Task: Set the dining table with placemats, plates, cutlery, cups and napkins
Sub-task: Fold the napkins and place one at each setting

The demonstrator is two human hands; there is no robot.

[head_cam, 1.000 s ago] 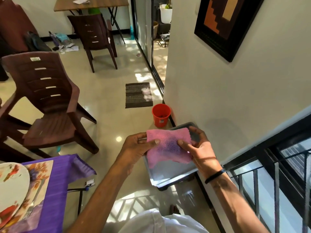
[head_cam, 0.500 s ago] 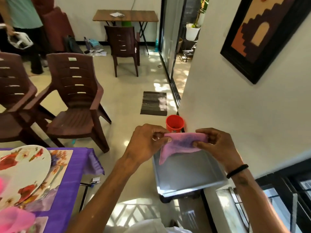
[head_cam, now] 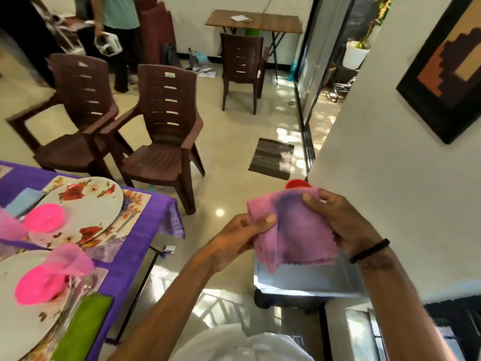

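View swung left since a second ago; purple-clothed surface (head_cam: 145,217) now fills 8–9 o'clock. Pink napkin (head_cam: 294,230) no longer stretched flat over grey tray (head_cam: 307,282), now hangs folded.

Left hand (head_cam: 242,238) fingers pinch napkin's left edge, right hand (head_cam: 338,225) fingers pinch top corner. Likely heading to surface.

Surface: floral plate (head_cam: 86,201), pink cups (head_cam: 44,217), green napkin (head_cam: 83,327). Room: brown chairs (head_cam: 161,142) at 11 o'clock, doormat (head_cam: 270,158) at 12.

Bright daylight enters from glass doorway (head_cam: 316,82) at 1 o'clock. Sun patches, glare spots on glossy floor (head_cam: 234,157), centre and 6 o'clock. Wall (head_cam: 390,194) at 3 o'clock evenly lit, soft shadow. Motion blur on pink cups (head_cam: 39,280) at 8 o'clock. Wide-angle bending at edges; 10 o'clock corner dim.
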